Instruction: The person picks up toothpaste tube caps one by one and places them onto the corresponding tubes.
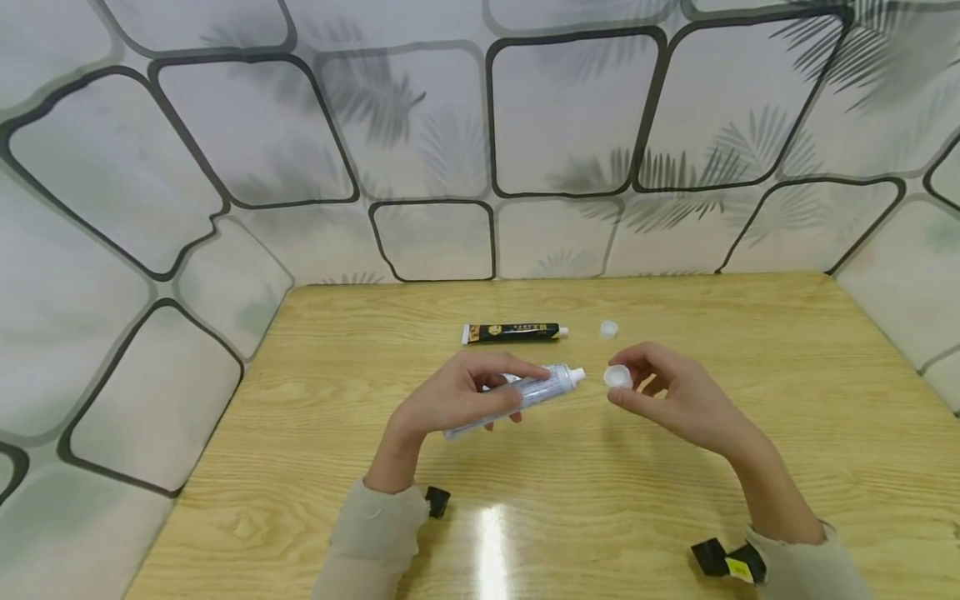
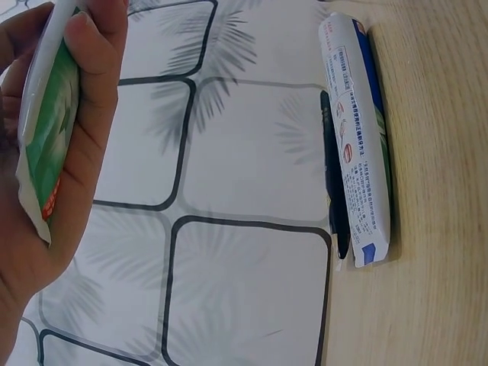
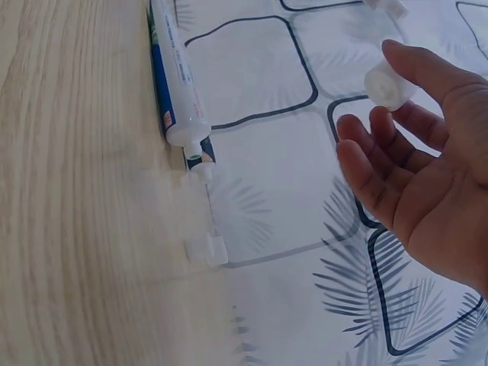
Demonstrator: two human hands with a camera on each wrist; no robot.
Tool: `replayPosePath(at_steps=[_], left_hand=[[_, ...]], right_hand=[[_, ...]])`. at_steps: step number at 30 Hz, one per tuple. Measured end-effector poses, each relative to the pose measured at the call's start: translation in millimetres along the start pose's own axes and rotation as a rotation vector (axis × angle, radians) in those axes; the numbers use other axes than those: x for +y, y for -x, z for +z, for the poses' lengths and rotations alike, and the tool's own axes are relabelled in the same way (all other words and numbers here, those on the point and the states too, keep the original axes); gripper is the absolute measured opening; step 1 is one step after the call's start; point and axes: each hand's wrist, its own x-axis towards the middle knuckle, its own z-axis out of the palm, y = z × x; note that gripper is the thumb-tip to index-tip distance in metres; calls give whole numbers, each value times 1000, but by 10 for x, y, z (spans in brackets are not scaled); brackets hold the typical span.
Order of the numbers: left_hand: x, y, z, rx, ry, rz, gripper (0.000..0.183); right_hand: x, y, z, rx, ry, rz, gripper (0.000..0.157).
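Observation:
My left hand [image 1: 463,390] grips a toothpaste tube [image 1: 542,389], its uncapped white nozzle pointing right; the left wrist view shows green on the tube's side [image 2: 62,114]. Across a small gap, my right hand [image 1: 686,402] pinches a round white cap [image 1: 617,377] between thumb and fingers, its hollow side visible from above. Behind the hands lies a black toothpaste tube [image 1: 513,333], nozzle bare. A second white cap [image 1: 609,329] rests right of it. Both wrist views show another white toothpaste tube [image 2: 358,145] with blue and green lying before the black one, hidden from the head camera.
A light wood table [image 1: 315,400] spreads under both hands. Pale panels with a stone-and-leaf pattern [image 1: 427,117] rise at the back, left and right. Small black blocks sit by the left sleeve [image 1: 375,525] and the right sleeve [image 1: 813,567].

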Motion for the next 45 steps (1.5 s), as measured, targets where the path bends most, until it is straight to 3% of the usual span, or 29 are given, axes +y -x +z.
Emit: replayPosePath(at_steps=[5,16,31,39,45], left_hand=[[2,-1,3,-18,-2,33,30],[7,0,20,-36,-19,90,29],[8,-27,44,-71,-48,184,27],[42,-35,56,-76,-75,179,27],[63,-34,67,-93,-82,160,27]], right_hand=[[-78,20,4,48,-23,-35,28],[-188,34,19,60,-59,-45,31],[-240,27,35,78,-82,-183,43],[-292,40,39,80,-81,-122,38],[-317,45,61,91,-107,-154,38]])
